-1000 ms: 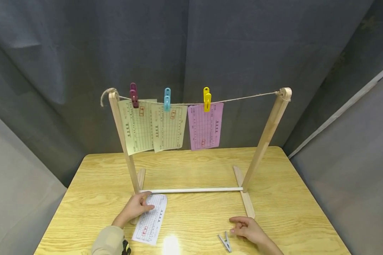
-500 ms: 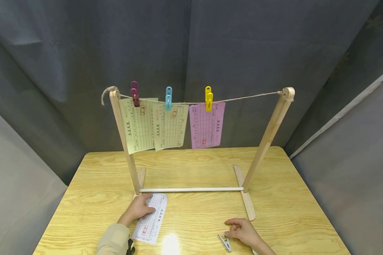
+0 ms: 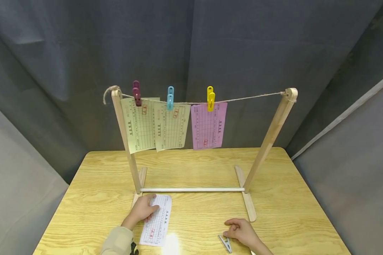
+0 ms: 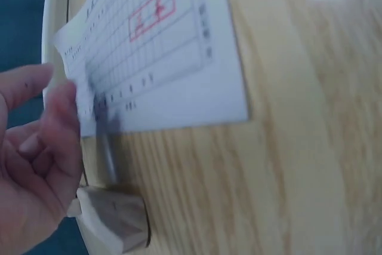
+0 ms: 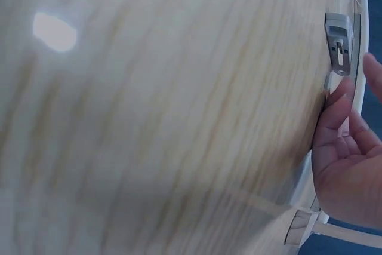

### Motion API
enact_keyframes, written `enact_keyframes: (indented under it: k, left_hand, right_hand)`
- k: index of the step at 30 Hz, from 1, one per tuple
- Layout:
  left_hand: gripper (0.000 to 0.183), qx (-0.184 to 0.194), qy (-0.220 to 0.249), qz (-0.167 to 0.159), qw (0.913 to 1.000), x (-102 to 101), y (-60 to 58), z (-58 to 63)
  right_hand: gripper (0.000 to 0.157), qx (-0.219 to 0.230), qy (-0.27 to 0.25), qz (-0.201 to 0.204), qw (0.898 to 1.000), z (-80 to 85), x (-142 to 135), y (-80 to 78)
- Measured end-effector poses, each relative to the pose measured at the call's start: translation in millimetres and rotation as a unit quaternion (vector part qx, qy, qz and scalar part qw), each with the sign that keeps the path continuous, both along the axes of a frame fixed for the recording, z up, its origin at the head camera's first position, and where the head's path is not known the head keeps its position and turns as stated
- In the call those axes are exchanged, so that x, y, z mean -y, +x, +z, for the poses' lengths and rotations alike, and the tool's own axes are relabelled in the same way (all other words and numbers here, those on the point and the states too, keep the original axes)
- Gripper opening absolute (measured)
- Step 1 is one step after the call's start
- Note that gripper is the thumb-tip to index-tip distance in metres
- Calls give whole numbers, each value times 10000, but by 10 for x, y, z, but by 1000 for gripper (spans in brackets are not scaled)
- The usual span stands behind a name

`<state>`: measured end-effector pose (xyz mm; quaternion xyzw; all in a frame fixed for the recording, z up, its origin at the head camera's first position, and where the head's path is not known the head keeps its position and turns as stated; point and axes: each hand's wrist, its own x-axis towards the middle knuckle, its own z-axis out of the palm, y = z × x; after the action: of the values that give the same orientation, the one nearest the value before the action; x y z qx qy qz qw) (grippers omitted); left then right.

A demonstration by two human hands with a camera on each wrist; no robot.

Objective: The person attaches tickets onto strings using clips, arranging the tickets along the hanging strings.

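Observation:
Over a white printed slip (image 3: 161, 219) with a red stamp, my left hand (image 3: 141, 209) reaches from the left, thumb and index finger spread. In the left wrist view the slip (image 4: 161, 58) curves up at the end by the fingers. A pale grey-blue clothespin (image 3: 225, 243) lies on the table at front. My right hand (image 3: 241, 232) is right beside it, fingers bent and thumb tip at its end. In the right wrist view a small gap shows between thumb and fingers, just off the clothespin (image 5: 339, 46).
Behind the hands stands a wooden frame (image 3: 271, 138) with a string (image 3: 252, 97) across its top. Two yellow-green slips (image 3: 172, 129) hang there from maroon (image 3: 136, 94) and blue (image 3: 170, 97) clothespins, a pink slip (image 3: 209, 129) from a yellow one (image 3: 210, 99). A white rod (image 3: 191, 190) joins the feet.
The left hand and the white slip have shifted to the right across the table. The right hand has come leftward to the clothespin.

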<state>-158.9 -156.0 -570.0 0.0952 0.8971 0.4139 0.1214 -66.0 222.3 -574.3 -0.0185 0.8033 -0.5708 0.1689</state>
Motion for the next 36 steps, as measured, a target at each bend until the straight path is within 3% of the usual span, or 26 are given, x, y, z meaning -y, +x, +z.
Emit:
enact_keyframes:
  k: [3,5,11,15,26,30,33,36]
  left_hand:
    - [57,-338,-413,178,9984,34,-30,-13]
    - [61,-321,-586,211,9975,57,-41,-24]
    - [68,-133,-506,271,9983,100,-45,-36]
    - [65,-229,-519,285,9980,108,-56,-57]
    - [33,-125,-415,269,9987,67,-24,-77]
    - [24,-268,-421,252,9984,50,-15,-86]
    - [27,-316,-511,274,9978,38,-18,-88]
    - [42,-244,-591,338,9974,17,-23,-87]
  right_hand:
    - [48,-83,264,41,9996,14,17,35]
    - [49,-242,541,119,9982,10,41,62]
    - [54,-547,1408,234,9883,-33,160,131]
    - [53,-611,1667,173,9840,-50,206,156]
    - [33,-586,1477,-21,9873,-40,213,155]
    - [28,-472,1351,-120,9896,-30,205,145]
    - [25,-424,1208,-185,9916,-14,195,140]
    - [24,-432,1156,-165,9922,-11,181,136]
